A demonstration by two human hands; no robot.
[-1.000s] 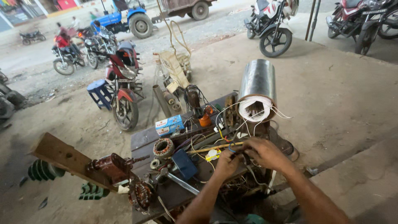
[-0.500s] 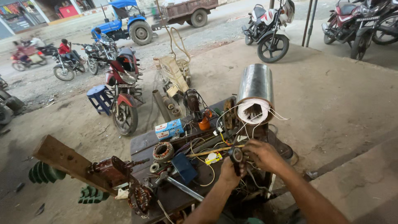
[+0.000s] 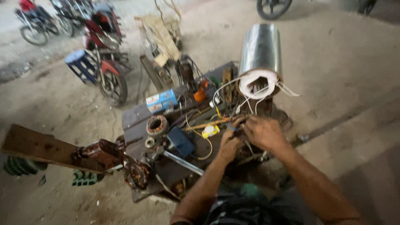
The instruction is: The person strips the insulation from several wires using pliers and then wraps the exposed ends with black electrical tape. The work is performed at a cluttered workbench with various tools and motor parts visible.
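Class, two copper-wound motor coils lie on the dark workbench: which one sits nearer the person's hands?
The round copper-wound coil beside the blue box; the other coil hangs at the bench's front corner, farther from both hands.

your left hand [image 3: 230,141] and right hand [image 3: 263,132] close together, fingers curled, knuckles up; both forearms reach far from near edge, converging.

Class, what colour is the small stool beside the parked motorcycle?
The stool is blue, seen in the head view.
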